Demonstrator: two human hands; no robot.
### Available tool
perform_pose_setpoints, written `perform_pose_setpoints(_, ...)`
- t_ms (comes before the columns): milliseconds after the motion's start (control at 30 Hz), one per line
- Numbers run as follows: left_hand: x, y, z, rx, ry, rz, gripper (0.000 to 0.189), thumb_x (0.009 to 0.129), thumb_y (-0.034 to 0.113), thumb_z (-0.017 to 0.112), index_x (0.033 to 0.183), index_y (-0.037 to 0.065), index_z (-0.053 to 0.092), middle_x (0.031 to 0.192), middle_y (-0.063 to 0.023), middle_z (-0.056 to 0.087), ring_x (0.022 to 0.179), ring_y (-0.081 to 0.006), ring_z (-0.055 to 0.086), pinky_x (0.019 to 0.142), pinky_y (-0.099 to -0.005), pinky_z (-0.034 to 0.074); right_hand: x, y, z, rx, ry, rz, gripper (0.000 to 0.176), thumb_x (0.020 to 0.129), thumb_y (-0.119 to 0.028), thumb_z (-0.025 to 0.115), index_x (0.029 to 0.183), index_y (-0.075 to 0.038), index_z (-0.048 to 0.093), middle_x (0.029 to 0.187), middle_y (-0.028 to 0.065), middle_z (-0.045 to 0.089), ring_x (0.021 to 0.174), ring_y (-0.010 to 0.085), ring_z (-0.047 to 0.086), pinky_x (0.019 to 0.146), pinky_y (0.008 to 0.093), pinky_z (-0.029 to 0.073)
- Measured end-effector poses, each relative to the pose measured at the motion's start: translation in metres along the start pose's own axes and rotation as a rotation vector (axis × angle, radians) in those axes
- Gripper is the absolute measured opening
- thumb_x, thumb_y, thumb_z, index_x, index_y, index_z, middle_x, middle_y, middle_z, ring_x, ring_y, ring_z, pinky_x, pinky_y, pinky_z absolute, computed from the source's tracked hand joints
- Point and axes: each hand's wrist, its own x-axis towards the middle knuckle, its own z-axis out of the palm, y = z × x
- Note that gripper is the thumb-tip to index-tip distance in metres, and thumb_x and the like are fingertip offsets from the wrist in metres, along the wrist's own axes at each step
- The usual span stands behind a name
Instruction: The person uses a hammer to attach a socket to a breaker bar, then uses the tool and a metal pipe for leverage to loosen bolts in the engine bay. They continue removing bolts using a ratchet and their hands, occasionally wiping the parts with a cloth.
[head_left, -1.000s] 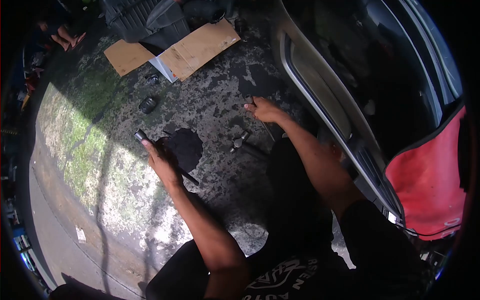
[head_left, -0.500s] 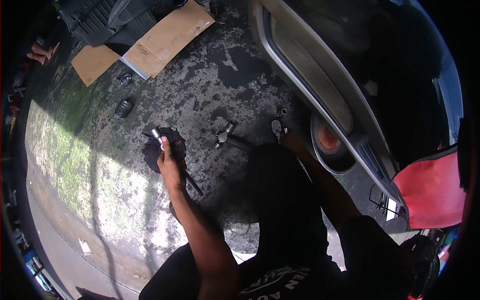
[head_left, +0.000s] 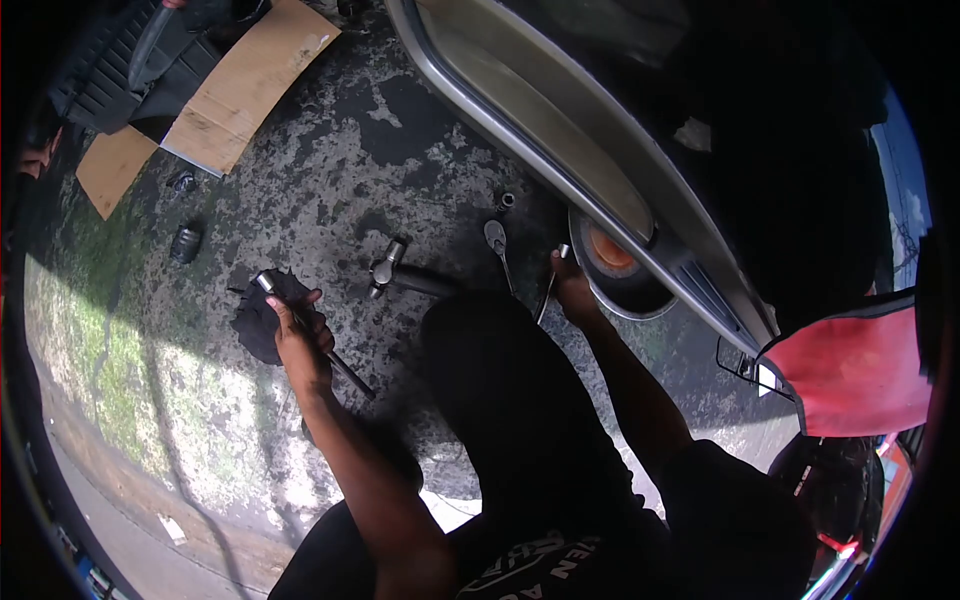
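My left hand (head_left: 302,345) is closed around a socket wrench (head_left: 348,372), whose chrome socket end points up past the thumb and whose dark handle runs out below the palm. A crumpled black cloth (head_left: 256,330) lies against the same hand, behind the fingers. On the right, my right hand (head_left: 573,290) grips a slim metal wrench (head_left: 546,298) with a shiny socket-like end above the fingers. Between the hands, a ball-peen hammer (head_left: 384,267) rests on the ground, its dark handle pointing toward my knee. Beside it lie a ratchet (head_left: 497,238) and a small socket (head_left: 508,200).
A silver car bumper (head_left: 520,120) slants across the right, with a round bowl-like part (head_left: 640,305) beneath it. Cardboard (head_left: 250,85) and a black plastic part (head_left: 110,85) lie at upper left. A dark cylindrical part (head_left: 185,243) sits nearer. Red cloth (head_left: 850,370) hangs at right.
The view has shifted right, so ground items appear further left. My right hand has moved away from the ratchet and lifted the slim wrench. My left hand keeps its wrench and cloth.
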Motion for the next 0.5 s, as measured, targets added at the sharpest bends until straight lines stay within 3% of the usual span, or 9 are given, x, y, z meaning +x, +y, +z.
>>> perform_pose_setpoints(100, -0.003, 0.006, 0.009, -0.178, -0.036, -0.014, 0.084, 0.099, 0.072, 0.036, 0.114, -0.006, 0.062, 0.065, 0.0025, 0.038, 0.048, -0.006, 0.031, 0.042, -0.0226, 0.022, -0.012, -0.043, 0.0, 0.203, -0.098, -0.004, 0.051, 0.108, -0.047, 0.041, 0.117, -0.001, 0.061, 0.087, 0.0069, 0.061, 0.081, 0.0174, 0.061, 0.077, 0.0314, 0.049)
perform_pose_setpoints(167, -0.004, 0.01, 0.009, -0.298, -0.091, 0.005, 0.085, 0.099, 0.073, 0.036, 0.116, -0.006, 0.061, 0.067, 0.0012, 0.04, 0.049, -0.0074, 0.032, 0.042, -0.0224, 0.024, -0.015, -0.072, 0.003, 0.482, -0.176, 0.126, 0.047, 0.11, -0.043, 0.039, 0.12, -0.002, 0.059, 0.089, 0.0059, 0.061, 0.081, 0.0164, 0.061, 0.076, 0.0313, 0.049)
perform_pose_setpoints(267, 0.001, 0.01, 0.007, -0.526, -0.267, 0.053, 0.082, 0.099, 0.07, 0.038, 0.118, -0.007, 0.06, 0.067, -0.0001, 0.042, 0.05, -0.0087, 0.034, 0.043, -0.0225, 0.027, -0.014, -0.086, 0.008, 0.621, -0.308, -0.004, 0.043, 0.111, -0.038, 0.037, 0.12, -0.003, 0.06, 0.087, 0.0031, 0.059, 0.076, 0.0143, 0.058, 0.073, 0.032, 0.048)
perform_pose_setpoints(333, 0.003, 0.009, 0.0, -0.712, -0.39, 0.11, 0.078, 0.101, 0.066, 0.04, 0.119, -0.007, 0.059, 0.067, -0.0007, 0.043, 0.051, -0.0089, 0.034, 0.043, -0.0227, 0.029, -0.018, -0.102, 0.013, 0.672, -0.314, -0.111, 0.043, 0.11, -0.04, 0.039, 0.116, -0.004, 0.063, 0.078, 0.0022, 0.057, 0.07, 0.013, 0.057, 0.067, 0.0292, 0.047)
perform_pose_setpoints(367, 0.002, 0.011, -0.001, -0.793, -0.393, 0.103, 0.076, 0.102, 0.064, 0.04, 0.12, -0.007, 0.058, 0.067, -0.0011, 0.042, 0.051, -0.0094, 0.033, 0.043, -0.0233, 0.029, -0.023, -0.116, 0.011, 0.639, -0.382, -0.158, 0.042, 0.11, -0.039, 0.039, 0.119, -0.004, 0.06, 0.08, 0.0003, 0.053, 0.072, 0.0116, 0.052, 0.069, 0.0285, 0.044)
perform_pose_setpoints(500, 0.009, 0.011, 0.005, -1.039, -0.486, 0.119, 0.072, 0.103, 0.061, 0.04, 0.12, -0.008, 0.056, 0.066, -0.0018, 0.04, 0.051, -0.0107, 0.033, 0.043, -0.025, 0.03, -0.03, -0.129, 0.015, 0.576, -0.344, -0.177, 0.038, 0.111, -0.037, 0.039, 0.116, -0.007, 0.062, 0.077, -0.004, 0.048, 0.068, 0.0056, 0.045, 0.064, 0.0237, 0.037)
